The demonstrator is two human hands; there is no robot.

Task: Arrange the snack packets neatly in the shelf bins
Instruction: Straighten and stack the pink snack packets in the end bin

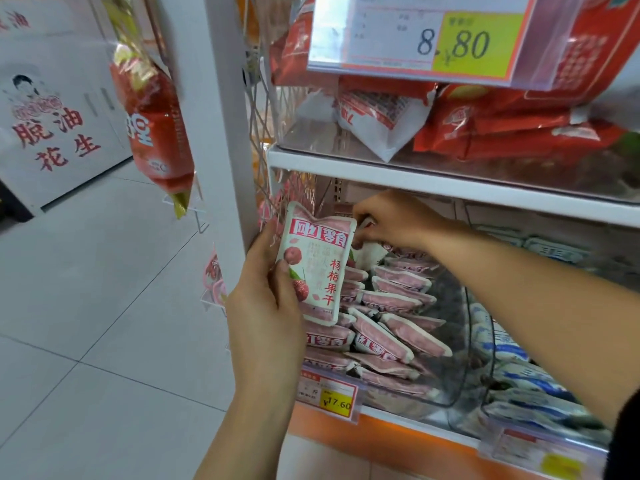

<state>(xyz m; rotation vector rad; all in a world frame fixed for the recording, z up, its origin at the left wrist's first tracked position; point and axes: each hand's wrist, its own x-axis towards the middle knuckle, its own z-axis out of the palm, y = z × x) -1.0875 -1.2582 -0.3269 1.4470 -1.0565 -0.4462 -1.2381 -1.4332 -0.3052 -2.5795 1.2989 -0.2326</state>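
Note:
My left hand (263, 299) grips a pink-and-white snack packet (317, 265), held upright in front of the left end of the lower shelf. Behind it a clear bin (450, 382) holds several matching pink packets (391, 327) lying in overlapping rows. My right hand (388, 223) reaches over the bin to its back left corner, where its fingers pinch the top of another packet (369, 252). The grip itself is partly hidden by the held packet.
Blue-and-white packets (512, 355) fill the neighbouring bin on the right. Red packets (485, 123) lie in the bin on the shelf above, under a price card (433, 39). A white upright post (221, 109) with hanging red bags (156, 133) stands to the left, beside tiled floor.

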